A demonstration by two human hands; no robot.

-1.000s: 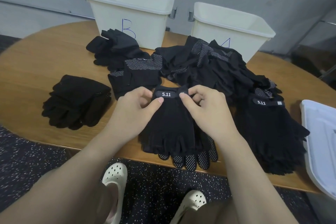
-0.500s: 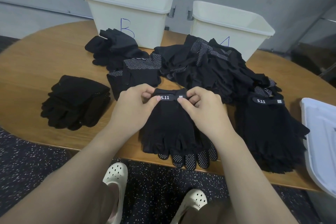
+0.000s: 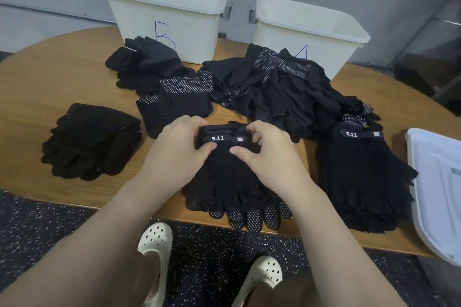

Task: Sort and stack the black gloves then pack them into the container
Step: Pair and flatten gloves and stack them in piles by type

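Hands meet at the near table (image 3: 50, 87) edge: your left hand (image 3: 178, 152) and right hand (image 3: 270, 157) each pinch the cuff of the top glove (image 3: 224, 174), labelled 5.11, on the near centre stack. Sorted stacks lie left (image 3: 92, 142) and right (image 3: 361, 177); an unsorted heap (image 3: 287, 90) lies beyond. Containers B (image 3: 164, 17) and A (image 3: 311, 32) stand at the far edge.

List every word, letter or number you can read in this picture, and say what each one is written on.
"5.11": cuff strap of the glove pinched by the left hand and right hand.
"5.11": strap on top of the right-hand glove stack.
"B": front of the left bin.
Right bin: mark partly hidden, perhaps "A".
Small square tags beside both "5.11": unreadable.
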